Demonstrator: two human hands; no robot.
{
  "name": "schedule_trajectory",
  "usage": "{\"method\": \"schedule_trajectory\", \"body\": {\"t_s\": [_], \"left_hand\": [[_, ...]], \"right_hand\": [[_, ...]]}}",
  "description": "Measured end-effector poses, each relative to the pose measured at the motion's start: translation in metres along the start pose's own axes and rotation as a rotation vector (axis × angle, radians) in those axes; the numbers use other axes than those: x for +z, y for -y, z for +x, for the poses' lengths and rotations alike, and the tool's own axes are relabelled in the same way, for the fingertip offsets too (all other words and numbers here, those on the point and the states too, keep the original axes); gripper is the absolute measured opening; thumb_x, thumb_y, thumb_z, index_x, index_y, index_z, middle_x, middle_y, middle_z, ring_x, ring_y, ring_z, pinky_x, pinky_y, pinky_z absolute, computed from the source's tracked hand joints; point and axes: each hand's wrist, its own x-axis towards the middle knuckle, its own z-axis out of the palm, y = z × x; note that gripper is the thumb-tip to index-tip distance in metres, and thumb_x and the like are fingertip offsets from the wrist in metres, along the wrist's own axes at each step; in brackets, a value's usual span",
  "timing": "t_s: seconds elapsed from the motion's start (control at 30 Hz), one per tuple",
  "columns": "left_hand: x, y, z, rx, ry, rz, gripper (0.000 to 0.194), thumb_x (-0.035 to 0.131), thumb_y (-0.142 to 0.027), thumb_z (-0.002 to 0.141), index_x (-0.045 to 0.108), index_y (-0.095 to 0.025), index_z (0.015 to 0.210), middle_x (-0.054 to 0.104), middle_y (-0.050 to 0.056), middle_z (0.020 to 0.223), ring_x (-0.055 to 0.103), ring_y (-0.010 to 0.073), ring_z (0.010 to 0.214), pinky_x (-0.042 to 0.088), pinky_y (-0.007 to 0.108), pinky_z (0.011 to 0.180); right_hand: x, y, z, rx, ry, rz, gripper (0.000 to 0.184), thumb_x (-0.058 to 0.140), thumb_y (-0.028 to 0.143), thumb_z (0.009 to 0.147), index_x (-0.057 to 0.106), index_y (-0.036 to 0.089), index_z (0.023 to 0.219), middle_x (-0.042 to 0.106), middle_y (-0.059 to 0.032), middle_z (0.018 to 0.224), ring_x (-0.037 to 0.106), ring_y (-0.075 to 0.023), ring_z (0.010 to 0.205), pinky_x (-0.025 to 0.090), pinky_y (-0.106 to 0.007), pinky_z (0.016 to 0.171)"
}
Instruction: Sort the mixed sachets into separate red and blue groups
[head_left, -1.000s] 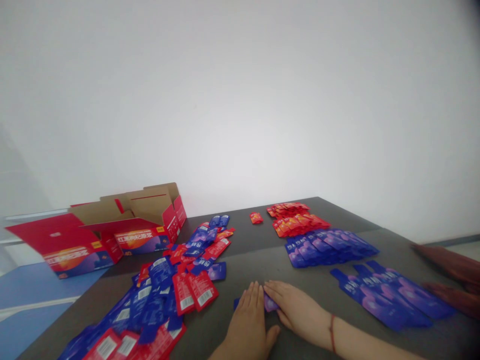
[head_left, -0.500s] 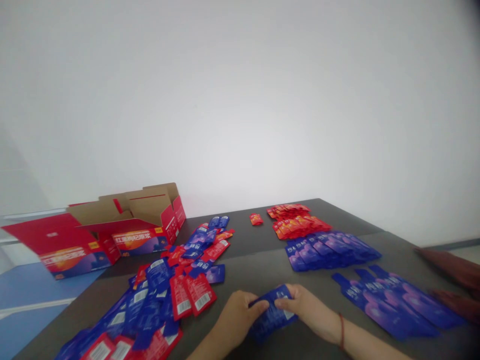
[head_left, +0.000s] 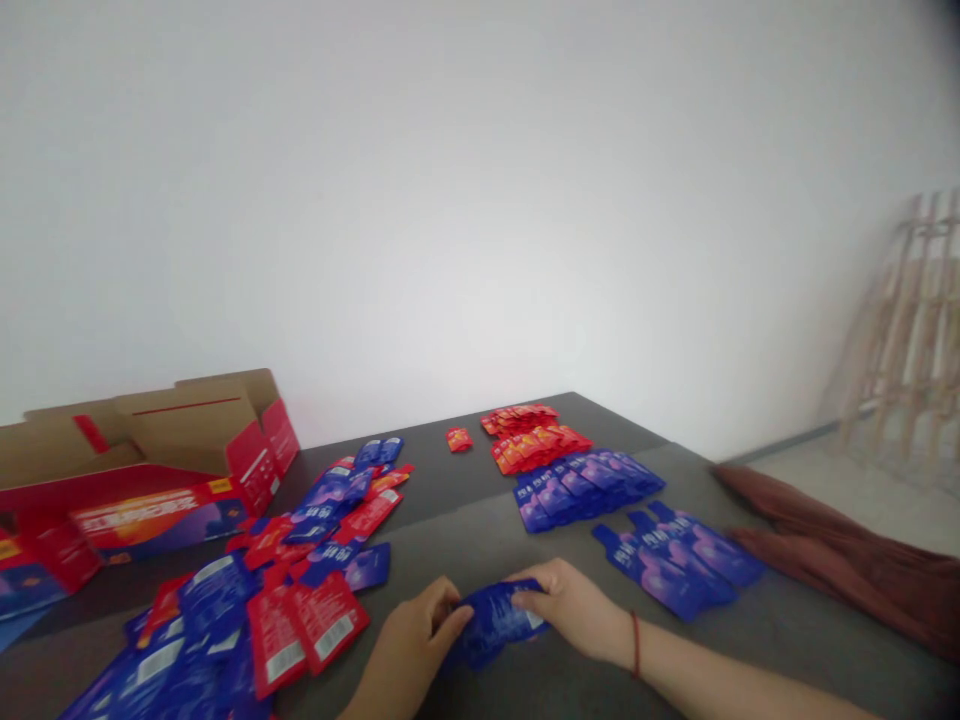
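Blue pouch [head_left: 496, 622], seen in the head view, hangs between the left fingers [head_left: 456, 624] and the right fingers [head_left: 534, 604], just over the dark surface [head_left: 442, 520]. Both sets of fingers are closed on it, the left pinching its left end and the right gripping near its upper right edge. It should be light and pliable, more likely to bend and crease than to hold a shape, and its smooth film could slide under a loose pinch. Flat edges at opposite ends look like the best hold; a hard squeeze in the middle would probably bulge or stress the seams. It does not look fragile otherwise.

The side facing the camera is deep blue with rows of pale print, too blurred to read, and a white patch by the right fingers. A fold or second layer shows below; whether that is another pouch, I cannot tell.

Beyond and right of the right fingers lie three overlapping purple-blue pouches [head_left: 679, 560], with a blue row [head_left: 589, 488] and orange-red rows [head_left: 540, 447] farther out. Left of the left fingers, near them, are two red pouches [head_left: 327, 612] with white barcode labels, at the edge of a mixed heap.
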Motion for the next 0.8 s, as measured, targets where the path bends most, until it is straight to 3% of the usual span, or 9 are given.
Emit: {"method": "schedule_trajectory", "body": {"t_s": [0.13,0.23,0.33,0.47,0.57,0.7,0.8], "left_hand": [[0.001,0.004,0.001,-0.013,0.026,0.005,0.024,0.039,-0.040,0.088,0.054,-0.023,0.082,0.058,-0.005,0.065,0.056,0.0139,0.064,0.032,0.022,0.059],[0.003,0.001,0.000,0.000,0.039,0.009,0.027,0.036,-0.039,0.090,0.054,-0.023,0.079,0.061,-0.004,0.070,0.058,0.0141,0.068,0.034,0.021,0.061],[0.007,0.000,0.000,-0.001,0.047,0.056,0.028,0.035,-0.038,0.090,0.054,-0.022,0.078,0.062,-0.003,0.073,0.059,0.0148,0.071,0.034,0.022,0.062],[0.011,0.005,0.000,0.031,0.044,0.096,0.028,0.033,-0.036,0.091,0.054,-0.023,0.079,0.063,-0.002,0.075,0.060,0.0144,0.073,0.034,0.021,0.064],[0.014,0.009,0.001,0.043,0.043,0.123,0.027,0.033,-0.035,0.092,0.055,-0.023,0.080,0.064,-0.003,0.076,0.060,0.0142,0.074,0.034,0.021,0.064],[0.014,0.009,0.001,0.040,0.053,0.151,0.027,0.033,-0.034,0.091,0.055,-0.024,0.080,0.065,-0.002,0.077,0.060,0.0147,0.075,0.034,0.021,0.064],[0.014,0.007,0.000,0.042,0.051,0.158,0.027,0.033,-0.033,0.091,0.055,-0.024,0.080,0.065,-0.002,0.077,0.061,0.0148,0.075,0.034,0.021,0.064]], "right_hand": [[-0.050,0.011,-0.037,-0.292,-0.113,-0.638,0.035,0.043,0.025,0.091,0.059,0.024,0.122,0.062,-0.0044,0.121,0.057,-0.0191,0.111,0.041,-0.033,0.099],[-0.085,0.004,-0.068,-0.353,-0.061,-0.923,0.042,0.037,0.016,0.093,0.049,0.025,0.132,0.055,-0.0042,0.130,0.050,-0.0156,0.119,0.038,-0.031,0.103],[-0.105,-0.013,-0.092,-0.334,-0.025,-1.107,0.046,0.035,0.014,0.094,0.040,0.028,0.137,0.051,-0.0040,0.134,0.047,-0.0152,0.122,0.038,-0.032,0.103],[-0.110,-0.031,-0.110,-0.259,-0.046,-1.259,0.047,0.040,0.017,0.092,0.038,0.028,0.138,0.050,-0.0054,0.135,0.048,-0.0194,0.122,0.040,-0.036,0.101],[-0.106,-0.025,-0.113,-0.180,-0.045,-1.241,0.052,0.053,0.029,0.086,0.041,0.027,0.137,0.052,-0.0083,0.133,0.049,-0.0254,0.119,0.039,-0.041,0.101],[-0.101,-0.011,-0.109,-0.082,-0.068,-1.168,0.070,0.061,0.052,0.077,0.038,0.029,0.139,0.041,-0.0110,0.141,0.035,-0.0342,0.129,0.030,-0.052,0.103],[-0.097,-0.016,-0.106,0.003,-0.106,-1.168,0.067,0.053,0.057,0.080,0.034,0.033,0.140,0.034,-0.0082,0.146,0.029,-0.0342,0.132,0.024,-0.058,0.104]]}}
